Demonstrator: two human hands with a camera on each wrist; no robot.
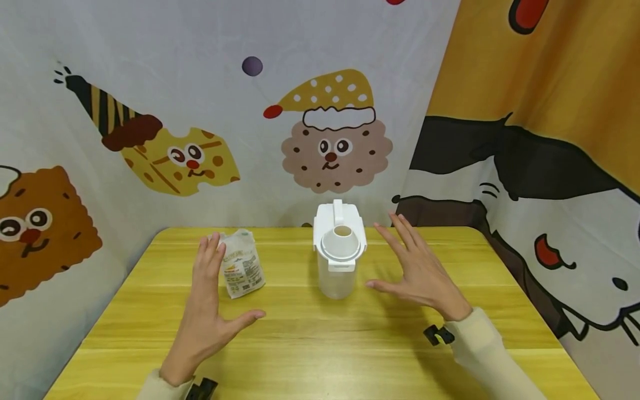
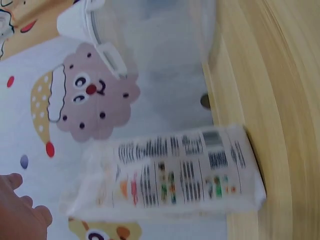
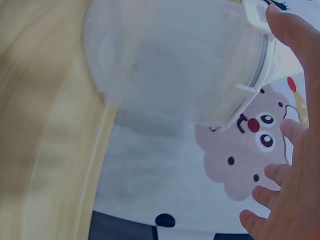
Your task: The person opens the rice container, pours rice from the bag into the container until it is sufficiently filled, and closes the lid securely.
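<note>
A translucent plastic container (image 1: 337,280) with a white lid (image 1: 327,218) stands upright at the table's back middle. On the lid sits a white cone-shaped spout or cap (image 1: 341,243). To its left a white printed packet (image 1: 243,266) stands on the table, its contents hidden. My left hand (image 1: 202,311) is raised in front of the packet, fingers straight and thumb spread, holding nothing. Just right of the container hovers my right hand (image 1: 422,272), fingers spread and apart from it. The right wrist view shows the container (image 3: 170,60) close by the thumb; the left wrist view shows the packet (image 2: 175,172).
The wooden table (image 1: 300,355) has its back edge against a cloth (image 1: 200,44) printed with cartoon figures. Black straps (image 1: 439,335) sit at the cuffs of both light sleeves (image 1: 492,355).
</note>
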